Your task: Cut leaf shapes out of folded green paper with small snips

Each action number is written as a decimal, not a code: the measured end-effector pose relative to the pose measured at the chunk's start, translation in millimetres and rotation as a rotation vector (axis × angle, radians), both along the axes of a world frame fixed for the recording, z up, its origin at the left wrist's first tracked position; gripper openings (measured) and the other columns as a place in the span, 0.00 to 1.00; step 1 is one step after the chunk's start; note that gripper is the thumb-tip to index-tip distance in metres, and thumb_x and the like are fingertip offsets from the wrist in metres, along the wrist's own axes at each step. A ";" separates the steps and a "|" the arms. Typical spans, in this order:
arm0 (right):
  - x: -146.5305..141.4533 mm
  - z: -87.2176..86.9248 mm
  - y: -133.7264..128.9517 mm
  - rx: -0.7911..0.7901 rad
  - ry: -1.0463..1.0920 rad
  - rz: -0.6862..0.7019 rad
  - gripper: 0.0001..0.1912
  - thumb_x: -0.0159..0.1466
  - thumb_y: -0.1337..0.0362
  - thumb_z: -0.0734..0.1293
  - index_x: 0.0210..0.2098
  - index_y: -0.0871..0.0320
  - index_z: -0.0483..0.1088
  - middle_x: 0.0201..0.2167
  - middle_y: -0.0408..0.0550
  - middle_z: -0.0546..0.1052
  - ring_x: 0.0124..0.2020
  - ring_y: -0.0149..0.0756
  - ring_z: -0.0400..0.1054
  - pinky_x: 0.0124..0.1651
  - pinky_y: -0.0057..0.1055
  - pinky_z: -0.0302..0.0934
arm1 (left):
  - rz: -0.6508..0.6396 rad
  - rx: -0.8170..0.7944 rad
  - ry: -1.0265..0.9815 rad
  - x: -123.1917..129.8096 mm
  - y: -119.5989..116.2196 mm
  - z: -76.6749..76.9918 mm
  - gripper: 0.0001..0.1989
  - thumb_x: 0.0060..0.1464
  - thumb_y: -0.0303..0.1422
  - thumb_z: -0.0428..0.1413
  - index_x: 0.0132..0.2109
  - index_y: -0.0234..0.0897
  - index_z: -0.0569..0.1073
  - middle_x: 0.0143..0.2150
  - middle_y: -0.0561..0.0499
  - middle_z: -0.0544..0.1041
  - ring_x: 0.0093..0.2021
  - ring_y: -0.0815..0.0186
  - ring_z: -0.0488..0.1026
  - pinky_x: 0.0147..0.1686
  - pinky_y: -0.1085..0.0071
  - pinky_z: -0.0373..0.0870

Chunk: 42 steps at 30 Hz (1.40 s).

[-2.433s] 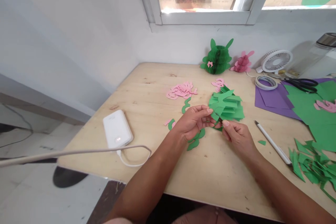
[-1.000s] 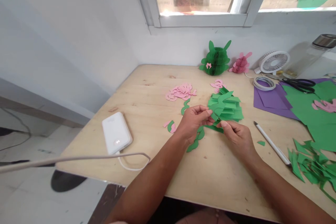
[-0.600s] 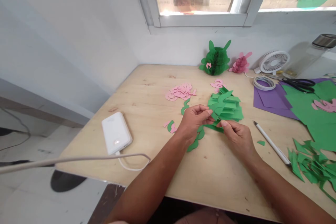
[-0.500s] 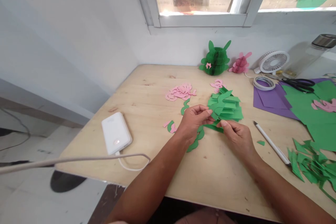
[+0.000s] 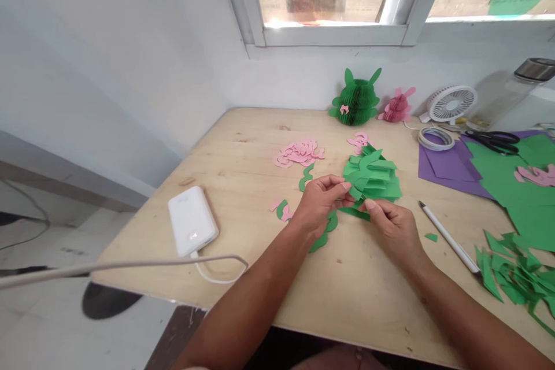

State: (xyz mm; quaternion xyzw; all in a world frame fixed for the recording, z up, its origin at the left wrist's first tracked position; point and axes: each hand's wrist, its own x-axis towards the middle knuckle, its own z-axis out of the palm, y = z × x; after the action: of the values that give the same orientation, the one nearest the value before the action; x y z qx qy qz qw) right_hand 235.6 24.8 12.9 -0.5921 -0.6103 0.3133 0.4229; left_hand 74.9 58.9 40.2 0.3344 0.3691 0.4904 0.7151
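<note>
Between the fingertips of my left hand is the lower left edge of a curved green paper cutout. My right hand pinches at the bottom of the same cutout, its thumb on top. The exact spot between those right fingertips is too small to make out. Behind the cutout lie folded green paper pieces, partly covered by it. Scalloped green paper shapes rest on the table under my left wrist, and a wavy green strip lies beyond that hand.
Pink paper cutouts are heaped farther back. A green honeycomb paper figure and a smaller pink one stand by the wall. Rightward are a white pen, green scraps, tape and scissors. A power bank sits left.
</note>
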 end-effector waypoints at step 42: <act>2.4 -7.4 3.1 -0.026 0.475 -0.072 0.16 0.54 0.51 0.71 0.27 0.59 0.70 0.17 0.37 0.57 0.18 0.26 0.47 0.19 0.26 0.43 | -0.215 -0.084 0.026 5.5 -4.4 -7.0 0.13 0.41 0.36 0.65 0.29 0.33 0.71 0.22 0.52 0.73 0.24 0.70 0.72 0.28 0.72 0.68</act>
State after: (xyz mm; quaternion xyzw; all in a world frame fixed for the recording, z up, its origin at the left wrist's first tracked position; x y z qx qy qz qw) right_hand 238.0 27.9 5.5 -0.5286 -0.4683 0.4361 0.5578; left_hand 80.4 54.5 33.2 0.3480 0.3608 0.3907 0.7721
